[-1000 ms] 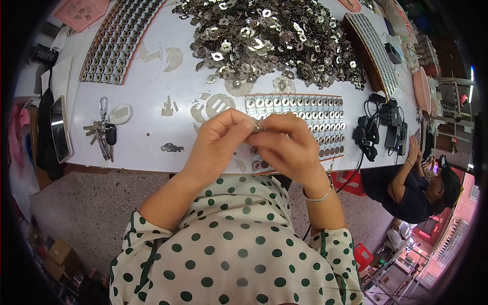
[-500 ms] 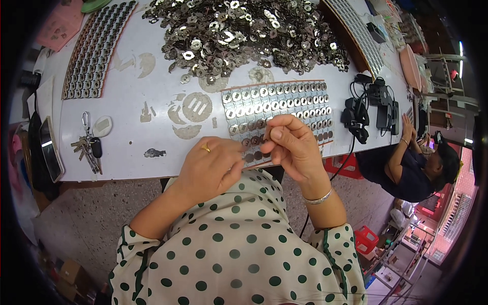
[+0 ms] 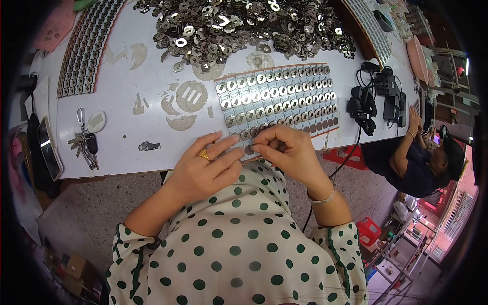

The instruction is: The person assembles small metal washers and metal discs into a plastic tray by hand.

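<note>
A board (image 3: 277, 94) with brown edges lies before me, set with rows of shiny round metal pieces that have slots in the middle. My left hand (image 3: 209, 165), a gold ring on one finger, has its fingers stretched apart, with the tips at the board's near left corner. My right hand (image 3: 288, 152) is bent in a pinch over the nearest row, thumb and forefinger together at the board. Whatever sits in that pinch is hidden by the fingers. Part of the near rows lies out of sight under this hand.
Beyond the board spreads a heap of loose metal pieces (image 3: 249, 30). Similar filled boards lie at far left (image 3: 89, 51) and far right (image 3: 373, 35). Black adapters with cables (image 3: 362, 107) stand right of the board; keys (image 3: 87, 145) and a phone (image 3: 52, 147) lie left. A co-worker (image 3: 414, 157) sits at right.
My right hand has come down onto the near row from above the board. My left fingers have straightened from a curl and spread at its corner. The view has shifted slightly.
</note>
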A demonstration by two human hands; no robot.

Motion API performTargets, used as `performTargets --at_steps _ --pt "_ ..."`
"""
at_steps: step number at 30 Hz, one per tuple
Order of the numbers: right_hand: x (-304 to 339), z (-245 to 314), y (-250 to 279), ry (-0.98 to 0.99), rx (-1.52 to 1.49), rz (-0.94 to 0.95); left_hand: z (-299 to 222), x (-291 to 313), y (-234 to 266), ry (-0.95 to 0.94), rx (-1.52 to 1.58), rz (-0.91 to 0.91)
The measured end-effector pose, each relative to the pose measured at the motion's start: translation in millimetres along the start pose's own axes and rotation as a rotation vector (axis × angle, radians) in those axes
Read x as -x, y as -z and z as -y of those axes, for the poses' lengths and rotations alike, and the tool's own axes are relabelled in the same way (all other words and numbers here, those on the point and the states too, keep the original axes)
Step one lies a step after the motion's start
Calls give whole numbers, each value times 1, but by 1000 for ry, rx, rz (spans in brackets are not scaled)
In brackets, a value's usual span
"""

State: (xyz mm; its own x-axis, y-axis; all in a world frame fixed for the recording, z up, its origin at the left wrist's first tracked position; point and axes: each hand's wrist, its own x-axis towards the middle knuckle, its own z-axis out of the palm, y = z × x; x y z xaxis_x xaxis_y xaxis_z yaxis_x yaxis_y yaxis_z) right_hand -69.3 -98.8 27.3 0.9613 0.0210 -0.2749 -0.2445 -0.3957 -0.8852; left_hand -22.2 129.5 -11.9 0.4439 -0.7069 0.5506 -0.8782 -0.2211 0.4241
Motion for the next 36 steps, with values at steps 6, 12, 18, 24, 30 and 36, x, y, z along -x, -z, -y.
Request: performTargets --at_steps 6,12,18,24,30,36 --pt "5 3 -4 109 164 26 -2 -3 0 33 -8 7" --pt "6 5 -12 138 203 -71 -5 -5 -4 121 2 -22" --pt "8 -5 -16 216 195 -98 -5 -6 -5 149 -16 -63" --pt "8 -2 -12 256 318 -57 -4 -8 -1 215 78 -58" --pt "7 7 1 269 5 -79 -16 -18 20 919 874 -55" --pt "0 25 -1 338 -115 -5 -14 -27 20 908 1074 -20"
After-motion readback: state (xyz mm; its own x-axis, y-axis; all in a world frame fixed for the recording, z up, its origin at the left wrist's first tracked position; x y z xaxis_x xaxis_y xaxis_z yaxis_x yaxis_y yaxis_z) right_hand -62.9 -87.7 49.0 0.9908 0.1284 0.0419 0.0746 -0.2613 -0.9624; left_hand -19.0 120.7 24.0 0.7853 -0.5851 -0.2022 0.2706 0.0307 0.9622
